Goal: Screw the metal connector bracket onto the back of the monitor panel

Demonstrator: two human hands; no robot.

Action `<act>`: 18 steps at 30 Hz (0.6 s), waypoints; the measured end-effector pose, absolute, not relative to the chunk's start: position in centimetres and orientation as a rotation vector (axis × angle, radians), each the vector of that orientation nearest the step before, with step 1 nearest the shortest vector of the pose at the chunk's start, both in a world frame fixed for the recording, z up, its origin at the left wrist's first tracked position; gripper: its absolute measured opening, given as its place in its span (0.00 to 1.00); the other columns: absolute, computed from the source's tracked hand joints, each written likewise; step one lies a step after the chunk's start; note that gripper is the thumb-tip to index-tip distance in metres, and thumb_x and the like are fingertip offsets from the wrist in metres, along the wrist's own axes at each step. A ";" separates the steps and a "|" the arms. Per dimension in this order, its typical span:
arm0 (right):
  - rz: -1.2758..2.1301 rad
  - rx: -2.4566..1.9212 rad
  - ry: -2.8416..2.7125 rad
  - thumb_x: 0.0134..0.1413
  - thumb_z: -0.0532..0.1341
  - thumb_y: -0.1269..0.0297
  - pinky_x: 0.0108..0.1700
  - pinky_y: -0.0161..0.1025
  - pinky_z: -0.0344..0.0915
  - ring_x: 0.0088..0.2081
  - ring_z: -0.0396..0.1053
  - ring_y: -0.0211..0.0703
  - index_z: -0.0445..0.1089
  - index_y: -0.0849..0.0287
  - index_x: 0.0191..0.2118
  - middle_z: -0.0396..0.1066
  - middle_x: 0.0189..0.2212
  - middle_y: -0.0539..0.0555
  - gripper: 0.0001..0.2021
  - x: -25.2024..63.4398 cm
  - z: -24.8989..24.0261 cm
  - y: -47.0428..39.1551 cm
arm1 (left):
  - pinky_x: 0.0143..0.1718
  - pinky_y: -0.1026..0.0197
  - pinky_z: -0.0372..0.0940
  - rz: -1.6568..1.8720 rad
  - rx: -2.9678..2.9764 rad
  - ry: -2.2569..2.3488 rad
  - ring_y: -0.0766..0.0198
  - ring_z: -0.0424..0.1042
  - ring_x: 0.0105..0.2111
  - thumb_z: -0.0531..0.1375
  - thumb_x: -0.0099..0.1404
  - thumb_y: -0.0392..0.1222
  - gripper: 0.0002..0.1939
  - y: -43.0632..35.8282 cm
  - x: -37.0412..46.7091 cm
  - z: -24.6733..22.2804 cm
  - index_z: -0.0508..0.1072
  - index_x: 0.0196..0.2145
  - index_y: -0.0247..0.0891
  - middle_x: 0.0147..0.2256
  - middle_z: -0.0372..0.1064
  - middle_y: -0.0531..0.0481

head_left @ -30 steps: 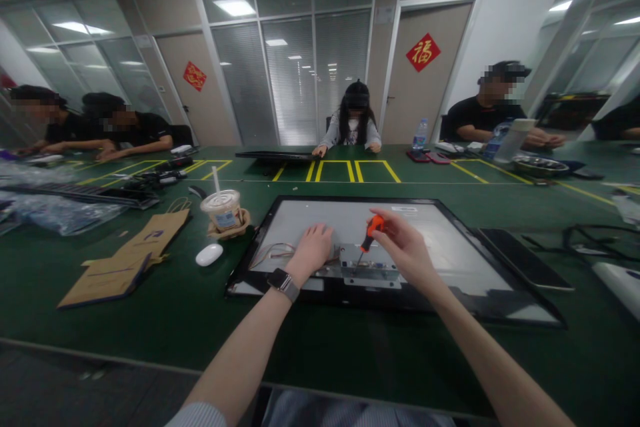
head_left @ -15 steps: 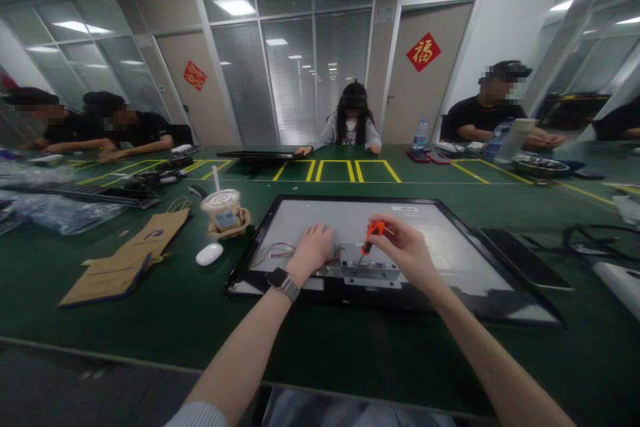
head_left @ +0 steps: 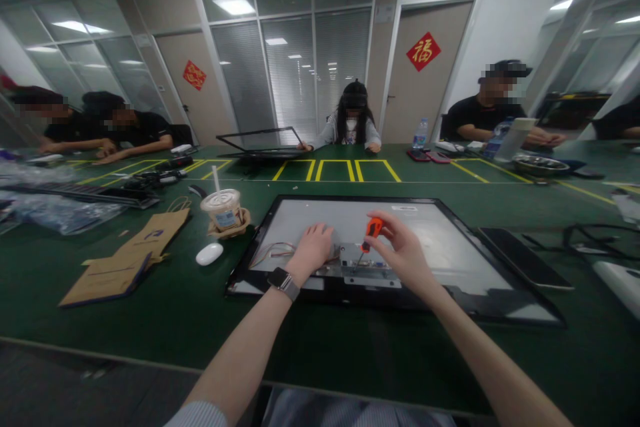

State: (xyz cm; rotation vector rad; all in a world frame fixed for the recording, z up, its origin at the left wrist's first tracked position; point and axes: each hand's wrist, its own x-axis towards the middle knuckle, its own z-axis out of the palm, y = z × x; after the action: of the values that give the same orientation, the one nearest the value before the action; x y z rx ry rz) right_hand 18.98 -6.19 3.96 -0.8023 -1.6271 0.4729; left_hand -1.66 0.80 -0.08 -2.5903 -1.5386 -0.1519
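A large display panel [head_left: 440, 247] with a grey back and a black frame lies flat in front of me. My right hand [head_left: 405, 250] grips an orange and black screwdriver [head_left: 373, 232] between thumb and fingers, its shaft slanting down to a metal bracket with ports [head_left: 373, 265] near the panel's front edge. Whether the tip sits in a screw is too small to tell. My left hand [head_left: 315, 245] rests flat on the panel just left of the bracket, fingers stretched out. Thin cables [head_left: 273, 250] lie on the panel to the left of that hand.
On the left are a white mouse [head_left: 209, 253], a lidded drink cup [head_left: 223, 210] in a carrier and a brown paper bag [head_left: 127, 257]. A dark phone-like slab [head_left: 523, 257] lies at right. Across the green table a person [head_left: 353, 117] holds a thin black frame [head_left: 260, 140].
The screwdriver has turned slightly in my right hand, its tip shifting a little left. Across the table, the black frame has been lifted at its far edge. My left hand stays put.
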 end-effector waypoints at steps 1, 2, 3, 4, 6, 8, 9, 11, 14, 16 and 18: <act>0.453 -0.818 -1.624 0.59 0.65 0.66 0.50 0.50 0.75 0.41 0.74 0.46 0.70 0.50 0.55 0.72 0.41 0.54 0.18 18.9 3.9 -6.2 | 0.61 0.52 0.61 -0.154 -2.594 -1.535 0.53 0.67 0.59 0.52 0.72 0.31 0.19 0.8 -1.7 -0.1 0.66 0.59 0.32 0.61 0.64 0.33; 0.439 -0.828 -1.623 0.60 0.64 0.66 0.50 0.51 0.75 0.41 0.74 0.46 0.69 0.50 0.57 0.73 0.40 0.54 0.20 18.9 3.8 -6.2 | 0.61 0.52 0.61 -0.153 -2.600 -1.529 0.52 0.67 0.59 0.52 0.72 0.31 0.19 0.9 -1.7 -0.1 0.66 0.59 0.32 0.61 0.63 0.33; 0.433 -0.830 -1.627 0.60 0.63 0.67 0.50 0.52 0.74 0.41 0.74 0.47 0.67 0.51 0.59 0.74 0.41 0.55 0.21 18.9 3.8 -6.2 | 0.61 0.51 0.61 -0.155 -2.604 -1.520 0.52 0.67 0.59 0.52 0.72 0.31 0.18 0.9 -1.7 -0.2 0.66 0.58 0.32 0.61 0.63 0.33; 0.436 -0.827 -1.636 0.60 0.63 0.67 0.51 0.52 0.74 0.43 0.75 0.48 0.65 0.51 0.60 0.74 0.42 0.55 0.23 18.9 3.7 -6.2 | 0.61 0.51 0.62 -0.158 -2.606 -1.511 0.52 0.67 0.60 0.51 0.72 0.31 0.18 0.9 -1.8 -0.2 0.67 0.58 0.32 0.61 0.63 0.33; 0.456 -0.805 -1.661 0.61 0.61 0.68 0.51 0.52 0.74 0.44 0.76 0.49 0.64 0.52 0.61 0.75 0.44 0.57 0.23 18.9 3.8 -6.4 | 0.61 0.50 0.62 -0.165 -2.600 -1.502 0.52 0.66 0.60 0.51 0.73 0.31 0.18 1.0 -1.7 -0.3 0.67 0.57 0.32 0.60 0.65 0.33; 0.473 -0.781 -1.684 0.62 0.60 0.69 0.50 0.51 0.74 0.45 0.76 0.48 0.65 0.52 0.59 0.76 0.45 0.57 0.20 19.0 4.0 -6.6 | 0.61 0.50 0.62 -0.168 -2.593 -1.497 0.52 0.66 0.60 0.52 0.73 0.32 0.17 1.0 -1.7 -0.4 0.68 0.57 0.33 0.59 0.66 0.34; 0.474 -0.773 -1.687 0.62 0.60 0.69 0.50 0.51 0.74 0.46 0.76 0.48 0.67 0.51 0.57 0.75 0.45 0.57 0.19 19.0 4.1 -6.6 | 0.61 0.50 0.62 -0.167 -2.589 -1.496 0.52 0.66 0.60 0.52 0.73 0.33 0.16 1.0 -1.7 -0.4 0.68 0.56 0.33 0.58 0.66 0.34; 0.465 -0.763 -1.670 0.61 0.62 0.68 0.50 0.50 0.74 0.45 0.75 0.48 0.71 0.51 0.54 0.74 0.44 0.56 0.16 19.1 4.3 -6.7 | 0.61 0.50 0.62 -0.172 -2.578 -1.504 0.52 0.66 0.60 0.52 0.73 0.34 0.16 1.0 -1.6 -0.5 0.68 0.57 0.33 0.59 0.66 0.33; 0.483 -0.761 -1.620 0.58 0.66 0.66 0.49 0.48 0.74 0.42 0.73 0.46 0.75 0.50 0.49 0.72 0.41 0.53 0.13 19.1 4.5 -6.6 | 0.60 0.51 0.63 -0.179 -2.568 -1.520 0.52 0.69 0.58 0.52 0.72 0.32 0.18 1.1 -1.6 -0.6 0.67 0.58 0.33 0.59 0.66 0.34; 0.530 -0.772 -1.609 0.59 0.66 0.66 0.49 0.48 0.75 0.41 0.74 0.45 0.75 0.49 0.51 0.73 0.40 0.53 0.14 19.1 4.4 -6.5 | 0.59 0.51 0.63 -0.181 -2.567 -1.522 0.51 0.69 0.57 0.53 0.71 0.32 0.18 1.2 -1.6 -0.8 0.67 0.57 0.33 0.59 0.66 0.34; 0.583 -0.775 -1.610 0.61 0.63 0.66 0.51 0.49 0.74 0.44 0.75 0.47 0.71 0.49 0.56 0.75 0.43 0.54 0.18 19.1 4.1 -6.4 | 0.59 0.51 0.63 -0.183 -2.567 -1.521 0.51 0.69 0.57 0.53 0.71 0.32 0.18 1.3 -1.7 -0.9 0.68 0.57 0.33 0.59 0.66 0.34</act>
State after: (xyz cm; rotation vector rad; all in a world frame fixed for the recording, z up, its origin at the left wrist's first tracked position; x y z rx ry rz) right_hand 19.13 -6.45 4.14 -0.7750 -1.6103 0.5831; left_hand -1.70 1.30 -0.90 -2.5666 -1.5206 -0.1833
